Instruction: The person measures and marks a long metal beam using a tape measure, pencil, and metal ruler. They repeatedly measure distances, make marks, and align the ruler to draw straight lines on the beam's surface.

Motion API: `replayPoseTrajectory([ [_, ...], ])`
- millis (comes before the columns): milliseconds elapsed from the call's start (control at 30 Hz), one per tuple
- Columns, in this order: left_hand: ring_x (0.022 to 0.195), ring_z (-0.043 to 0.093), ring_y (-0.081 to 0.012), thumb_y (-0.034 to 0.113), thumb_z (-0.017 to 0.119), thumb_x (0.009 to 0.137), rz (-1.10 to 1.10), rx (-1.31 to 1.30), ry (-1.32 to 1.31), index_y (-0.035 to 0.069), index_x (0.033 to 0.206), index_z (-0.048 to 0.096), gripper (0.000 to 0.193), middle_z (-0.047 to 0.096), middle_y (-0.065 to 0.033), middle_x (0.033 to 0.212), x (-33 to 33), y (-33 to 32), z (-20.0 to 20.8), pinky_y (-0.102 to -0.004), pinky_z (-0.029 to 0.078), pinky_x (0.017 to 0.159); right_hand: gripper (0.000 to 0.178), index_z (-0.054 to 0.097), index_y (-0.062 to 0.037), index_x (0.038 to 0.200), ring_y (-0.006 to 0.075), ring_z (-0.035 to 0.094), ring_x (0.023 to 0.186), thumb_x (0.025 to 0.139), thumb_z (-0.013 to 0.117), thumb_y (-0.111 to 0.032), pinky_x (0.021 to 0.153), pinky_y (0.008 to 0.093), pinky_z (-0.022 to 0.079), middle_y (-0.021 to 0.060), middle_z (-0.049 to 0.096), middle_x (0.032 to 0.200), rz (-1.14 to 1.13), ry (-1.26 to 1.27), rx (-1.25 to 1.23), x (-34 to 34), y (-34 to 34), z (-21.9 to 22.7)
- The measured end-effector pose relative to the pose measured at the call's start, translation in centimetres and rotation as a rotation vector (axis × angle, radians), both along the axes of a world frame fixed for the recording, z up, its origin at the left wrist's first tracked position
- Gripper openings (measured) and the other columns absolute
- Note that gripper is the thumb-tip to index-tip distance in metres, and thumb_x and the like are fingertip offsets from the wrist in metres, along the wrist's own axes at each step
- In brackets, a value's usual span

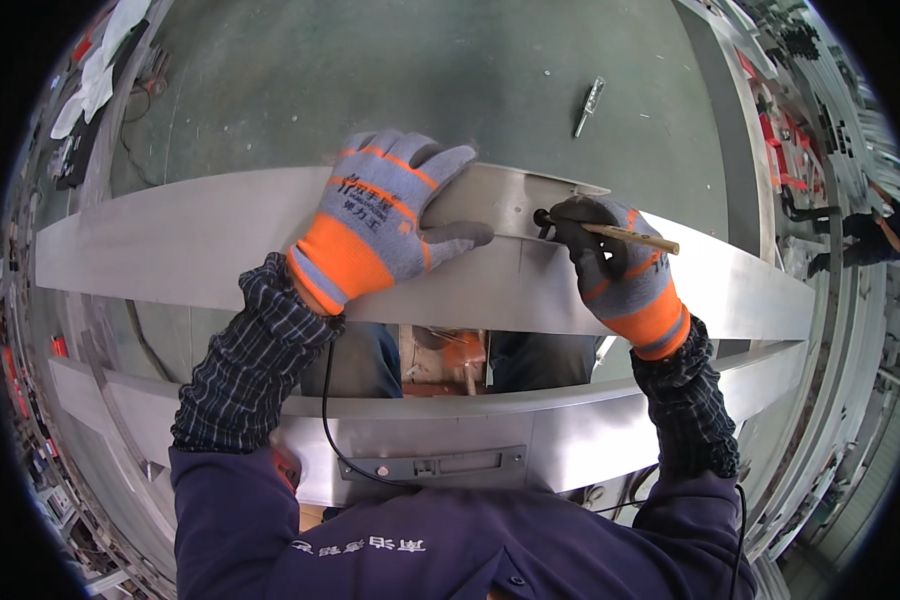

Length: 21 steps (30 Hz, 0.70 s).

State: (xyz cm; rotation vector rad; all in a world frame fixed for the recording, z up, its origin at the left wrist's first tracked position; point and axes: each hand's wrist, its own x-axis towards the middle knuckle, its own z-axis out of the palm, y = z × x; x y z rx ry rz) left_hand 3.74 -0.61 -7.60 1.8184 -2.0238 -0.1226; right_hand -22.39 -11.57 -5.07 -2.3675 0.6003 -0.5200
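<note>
My left hand (385, 210), in a grey and orange work glove, lies on a long silvery metal profile (170, 225) with its fingers spread and thumb stretched to the right. Between my hands sits a short metal plate (510, 200) with small holes, at the profile's far edge. My right hand (615, 255), gloved alike, grips a slim wooden-handled tool (655, 241). Its dark rounded tip is close to the plate's right part; whether it touches, I cannot tell. The gloved fingers hide the tool's middle.
A second metal profile (440, 430) with a slotted lock plate (435, 465) runs across nearer my body. Beyond the work, a small metal piece (590, 105) lies on the green surface. A black cable (327, 410) hangs by my left arm. Another person (875, 235) is at the far right.
</note>
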Motion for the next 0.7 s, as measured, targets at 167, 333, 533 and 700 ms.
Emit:
replayPoseTrajectory([
  [167,0.112,0.058,-0.0323,0.061,0.079,0.078,-0.019,-0.019,-0.008,0.014,0.136,0.063,0.076,0.064,-0.0125,0.119,0.0,-0.2,0.1,-0.0495,0.041,0.103,0.027,0.069,-0.002,0.113,0.0272,0.07,0.092,0.089,0.063,0.007,0.083,0.0346,0.057,0.0132,0.072,0.1,0.028,0.041,-0.089,0.3,-0.1,0.0],
  [333,0.118,0.058,-0.0342,0.041,0.089,0.069,-0.029,0.006,0.026,0.013,0.141,0.06,0.083,0.063,-0.0135,0.126,0.1,-0.2,0.4,-0.0493,0.039,0.106,0.027,0.069,-0.0011,0.112,0.0283,0.072,0.087,0.086,0.066,0.004,0.079,0.0339,0.058,0.0136,0.073,0.1,-0.143,-0.102,0.133,-0.8,0.7,1.2],
  [533,0.111,0.059,-0.0336,0.046,0.088,0.071,-0.052,-0.014,0.038,0.011,0.137,0.063,0.079,0.065,-0.0122,0.119,-0.2,-0.5,0.8,-0.0494,0.04,0.103,0.017,0.069,0.0039,0.111,0.018,0.075,0.081,0.096,0.061,0.002,0.07,0.0274,0.059,0.013,0.075,0.091,-0.484,-0.312,0.324,-4.3,2.4,0.5],
  [700,0.11,0.06,-0.0339,0.043,0.09,0.068,-0.088,-0.045,0.047,0.009,0.136,0.063,0.08,0.066,-0.0125,0.118,-0.2,-0.6,0.6,-0.0498,0.041,0.099,0.025,0.069,0.0011,0.118,0.0239,0.075,0.091,0.094,0.065,0.002,0.079,0.0319,0.06,0.0152,0.076,0.1,-0.378,-0.312,0.286,-3.9,2.1,-1.7],
])
